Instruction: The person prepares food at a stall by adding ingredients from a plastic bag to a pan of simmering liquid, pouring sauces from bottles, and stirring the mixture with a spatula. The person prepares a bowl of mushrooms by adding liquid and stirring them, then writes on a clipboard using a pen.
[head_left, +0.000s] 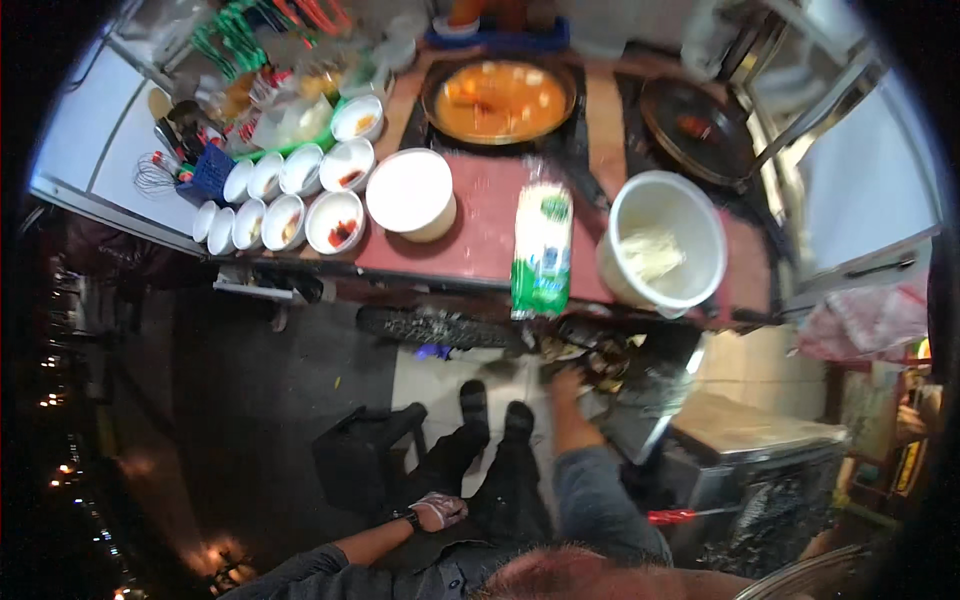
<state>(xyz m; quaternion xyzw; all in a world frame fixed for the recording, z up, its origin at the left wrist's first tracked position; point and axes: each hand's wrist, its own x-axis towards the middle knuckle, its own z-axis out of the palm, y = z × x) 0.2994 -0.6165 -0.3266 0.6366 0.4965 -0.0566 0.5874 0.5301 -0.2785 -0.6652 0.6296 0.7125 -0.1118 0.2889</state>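
My left hand (442, 511), in a thin clear glove with a dark watch at the wrist, rests near my lap, fingers curled; whether it holds anything is unclear. My right hand (568, 381), blurred, reaches down below the counter edge, beside an open bin of scraps (611, 360); its fingers cannot be made out. On the red counter (480, 217) above lies a white and green plastic food pack (541, 251), its lower end at the front edge. To its right stands a white plastic bucket (664, 240) with pale contents. A lidded white tub (412, 193) is left of the pack.
Several white bowls (336, 221) with small portions line the counter's left. Behind are a pan of orange soup (501, 103) and a dark pan (697, 127) with a long handle. A blue basket (216, 169) holds utensils. A black stool (360, 457) and metal cabinet (757, 427) flank my legs.
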